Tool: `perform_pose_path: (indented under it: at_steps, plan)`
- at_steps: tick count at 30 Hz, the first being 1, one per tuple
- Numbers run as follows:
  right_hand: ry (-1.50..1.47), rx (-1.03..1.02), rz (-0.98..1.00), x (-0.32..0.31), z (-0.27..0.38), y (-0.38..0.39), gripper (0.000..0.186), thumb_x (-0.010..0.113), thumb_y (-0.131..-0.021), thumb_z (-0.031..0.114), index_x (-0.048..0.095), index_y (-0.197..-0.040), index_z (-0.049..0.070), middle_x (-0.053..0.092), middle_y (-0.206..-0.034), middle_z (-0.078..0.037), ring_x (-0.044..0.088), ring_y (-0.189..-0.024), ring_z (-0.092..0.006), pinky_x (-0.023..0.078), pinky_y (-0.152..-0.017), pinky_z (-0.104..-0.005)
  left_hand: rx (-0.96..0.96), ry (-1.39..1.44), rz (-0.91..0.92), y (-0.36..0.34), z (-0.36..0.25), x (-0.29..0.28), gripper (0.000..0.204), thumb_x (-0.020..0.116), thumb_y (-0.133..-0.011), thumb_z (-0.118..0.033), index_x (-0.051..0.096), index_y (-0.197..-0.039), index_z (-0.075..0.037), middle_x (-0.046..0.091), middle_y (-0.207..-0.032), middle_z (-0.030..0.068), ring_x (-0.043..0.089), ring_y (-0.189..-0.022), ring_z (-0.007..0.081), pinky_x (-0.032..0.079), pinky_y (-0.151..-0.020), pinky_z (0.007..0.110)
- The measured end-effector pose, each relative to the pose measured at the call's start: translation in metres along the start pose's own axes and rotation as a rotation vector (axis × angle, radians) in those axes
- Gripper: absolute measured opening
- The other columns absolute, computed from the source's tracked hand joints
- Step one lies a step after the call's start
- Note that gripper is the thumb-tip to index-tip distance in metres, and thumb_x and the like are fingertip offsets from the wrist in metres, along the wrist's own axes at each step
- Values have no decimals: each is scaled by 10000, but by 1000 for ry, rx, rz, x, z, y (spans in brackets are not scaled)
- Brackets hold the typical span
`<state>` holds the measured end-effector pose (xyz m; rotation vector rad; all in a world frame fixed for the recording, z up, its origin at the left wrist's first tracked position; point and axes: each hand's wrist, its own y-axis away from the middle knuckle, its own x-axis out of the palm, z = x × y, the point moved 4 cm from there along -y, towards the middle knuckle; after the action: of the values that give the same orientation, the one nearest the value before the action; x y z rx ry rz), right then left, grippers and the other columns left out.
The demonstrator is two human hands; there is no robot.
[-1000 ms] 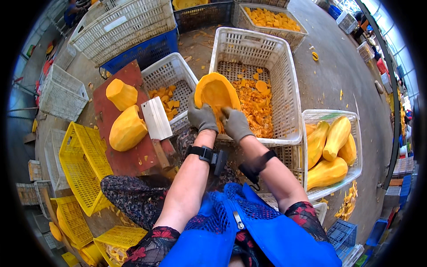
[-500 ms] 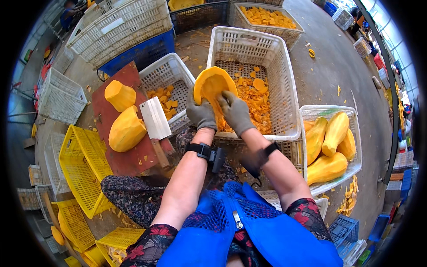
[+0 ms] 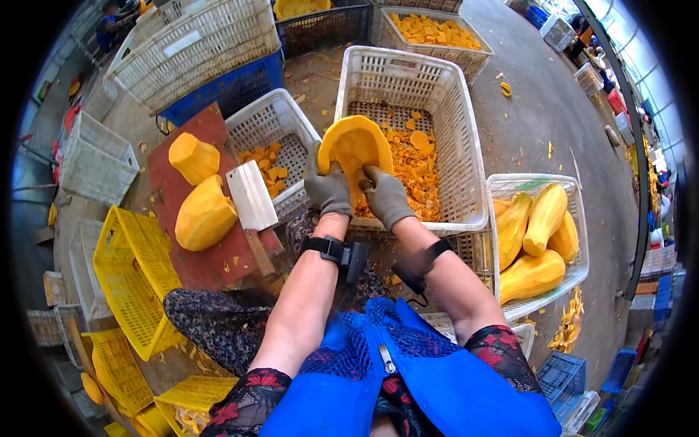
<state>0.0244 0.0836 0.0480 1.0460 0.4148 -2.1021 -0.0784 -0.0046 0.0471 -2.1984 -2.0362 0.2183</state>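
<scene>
Both my hands wear grey gloves. My left hand (image 3: 329,188) is wrapped round the side of a hollowed orange squash half (image 3: 353,138), held over a large white crate (image 3: 462,146) of pulp and peel pieces. My right hand (image 3: 384,193) is at the squash's lower inner part, fingers curled; what they hold is hidden. To the left, a cleaver (image 3: 252,192) lies on a red board (image 3: 175,247) beside two peeled squash pieces (image 3: 205,215). A smaller crate (image 3: 287,109) behind the cleaver holds orange chunks.
At right, a crate (image 3: 575,189) holds several peeled squash. A crate of chunks (image 3: 435,30) stands behind. Yellow crates (image 3: 135,277) lie at left, near stacked white and blue crates (image 3: 211,95). Peel litters the concrete floor (image 3: 546,124). Other people (image 3: 113,25) appear at far edges.
My right hand moved up inside the hollow half a second ago, then back down toward me. My left hand keeps its grip as the squash shifts slightly.
</scene>
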Motion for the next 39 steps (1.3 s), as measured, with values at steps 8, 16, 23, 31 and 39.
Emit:
perform_pose_path:
  at_steps: [8, 16, 23, 31, 39]
  plan:
    - [118, -13, 114, -18, 6, 5, 357, 551, -871, 262, 570, -1173, 71, 606, -985, -251, 591, -909, -395, 487, -738, -440, -19, 446, -44, -11, 14, 11, 452, 588, -751, 109, 564, -1189, 1, 629, -1111, 82, 598, -989, 180, 471, -884, 287]
    - [-1198, 135, -334, -37, -58, 8, 566, 693, -830, 134, 420, -1290, -50, 610, -1047, -133, 608, -875, -149, 509, -766, -231, -156, 389, -63, -3, -4, 2, 437, 614, -756, 120, 559, -1176, 13, 608, -1094, 65, 580, -948, 167, 478, -830, 288]
    - [-1107, 288, -449, -8, -68, -14, 487, 741, -803, 204, 521, -1161, -41, 586, -981, -48, 554, -828, -106, 465, -705, -228, -240, 491, -79, -3, -1, 12, 424, 619, -758, 123, 557, -1161, 11, 609, -1091, 75, 590, -931, 172, 487, -830, 295]
    - [-1290, 352, -274, -6, -42, -10, 268, 544, -813, -36, 562, -1073, 27, 600, -757, -27, 437, -460, -58, 309, -363, -219, -312, 615, -84, -3, 4, 15, 427, 629, -769, 116, 559, -1168, -17, 607, -1098, 61, 588, -939, 186, 498, -810, 314]
    - [-888, 503, -70, 21, -126, -6, 225, 620, -817, 82, 618, -1028, 5, 644, -840, -58, 555, -571, -123, 430, -496, -253, -343, 711, -107, -8, -3, 16, 426, 646, -766, 83, 552, -1164, -39, 608, -1071, 61, 591, -921, 205, 517, -785, 335]
